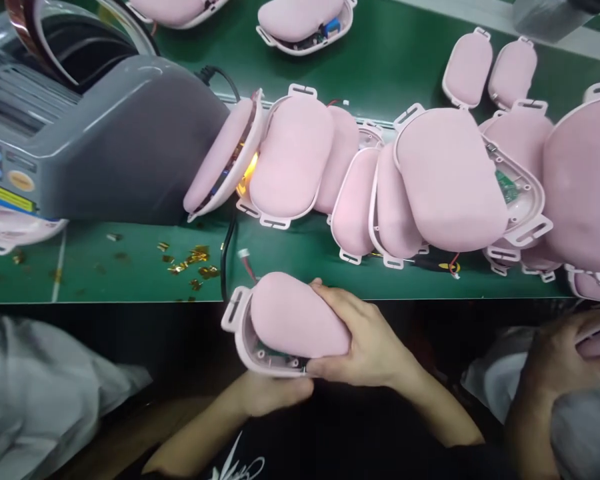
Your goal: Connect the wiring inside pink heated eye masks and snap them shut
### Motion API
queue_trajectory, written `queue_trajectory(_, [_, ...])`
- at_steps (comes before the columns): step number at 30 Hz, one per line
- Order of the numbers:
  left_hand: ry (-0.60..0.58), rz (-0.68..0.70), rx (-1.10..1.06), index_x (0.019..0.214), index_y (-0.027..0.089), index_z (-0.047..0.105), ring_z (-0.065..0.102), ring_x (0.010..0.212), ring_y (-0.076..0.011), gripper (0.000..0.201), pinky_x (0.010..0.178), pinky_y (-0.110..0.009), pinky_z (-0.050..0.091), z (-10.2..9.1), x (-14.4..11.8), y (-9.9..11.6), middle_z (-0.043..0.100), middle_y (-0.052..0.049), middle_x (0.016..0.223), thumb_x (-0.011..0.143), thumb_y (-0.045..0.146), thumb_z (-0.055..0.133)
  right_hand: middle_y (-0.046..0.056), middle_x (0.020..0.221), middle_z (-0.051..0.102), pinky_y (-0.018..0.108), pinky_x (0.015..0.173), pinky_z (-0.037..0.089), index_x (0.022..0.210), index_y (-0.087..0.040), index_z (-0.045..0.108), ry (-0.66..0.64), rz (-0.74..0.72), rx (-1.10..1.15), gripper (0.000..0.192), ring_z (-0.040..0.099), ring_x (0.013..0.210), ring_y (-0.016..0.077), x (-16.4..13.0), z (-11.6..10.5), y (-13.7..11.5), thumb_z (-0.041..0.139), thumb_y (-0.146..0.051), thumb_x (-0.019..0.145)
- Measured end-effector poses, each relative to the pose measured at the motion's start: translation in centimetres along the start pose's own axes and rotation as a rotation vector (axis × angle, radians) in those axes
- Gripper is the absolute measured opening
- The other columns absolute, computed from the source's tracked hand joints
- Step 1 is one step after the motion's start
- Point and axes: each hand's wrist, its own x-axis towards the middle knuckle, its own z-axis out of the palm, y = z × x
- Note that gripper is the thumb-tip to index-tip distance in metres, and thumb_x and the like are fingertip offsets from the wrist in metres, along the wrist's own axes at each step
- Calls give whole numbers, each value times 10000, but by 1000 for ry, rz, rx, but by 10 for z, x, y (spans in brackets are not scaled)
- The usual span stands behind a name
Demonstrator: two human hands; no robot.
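A pink oval device [295, 319], with a soft pink pad on a white shell and a green circuit board showing at its lower rim, is held just below the green table's front edge. My left hand [267, 393] supports it from underneath. My right hand [367, 343] grips its right end, thumb on top. A red wire with a white plug [247, 260] sticks out from its upper left.
A row of several identical pink units [293, 157] lies across the green table [130, 260], one glowing orange [247, 175]. A grey tape dispenser [115, 140] stands at left, gold tape scraps [195, 261] before it. A co-worker's hand [555, 360] holds another pink part at right.
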Motion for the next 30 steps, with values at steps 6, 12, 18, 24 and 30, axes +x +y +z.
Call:
queue_trajectory(6, [280,-87,-296,1460,179,683,816,1120,-398,780,942,-524,712,-8,-9,-8,810,-203,1258,930,751,701,62,1313,820,358,975,659,1440,-240,683,153,2,-85,374,806,1147,237,10,-1,-3,481,-354,1148])
queue_trajectory(12, [258,-255,-481,1288,168,750,827,928,-346,774,815,-454,722,-16,-9,1,838,-159,1087,858,811,733,183,1413,734,503,1045,608,1518,-152,604,349,-70,-520,441,714,1227,322,26,22,6,516,-195,1087])
queue_trajectory(18, [277,-290,-516,1328,154,732,785,1115,-395,818,997,-517,676,-19,-5,5,810,-166,1210,829,802,763,141,1387,761,460,997,550,1369,-149,702,417,-119,-574,322,671,1162,292,51,41,-8,591,-315,1117])
queue_trajectory(24, [284,-351,-554,1283,146,765,762,1165,-420,810,1047,-524,648,-23,-3,8,812,-164,1222,797,793,787,54,1097,846,404,809,433,1366,-188,730,453,-118,-525,281,681,974,231,82,52,-10,631,-234,1107])
queue_trajectory(30, [238,-332,-558,1306,189,759,721,1268,-437,720,1056,-484,635,-27,-1,12,786,-121,1299,827,725,809,38,1000,822,349,899,512,1139,-161,792,406,-374,-29,186,716,956,176,75,37,-13,624,-236,1118])
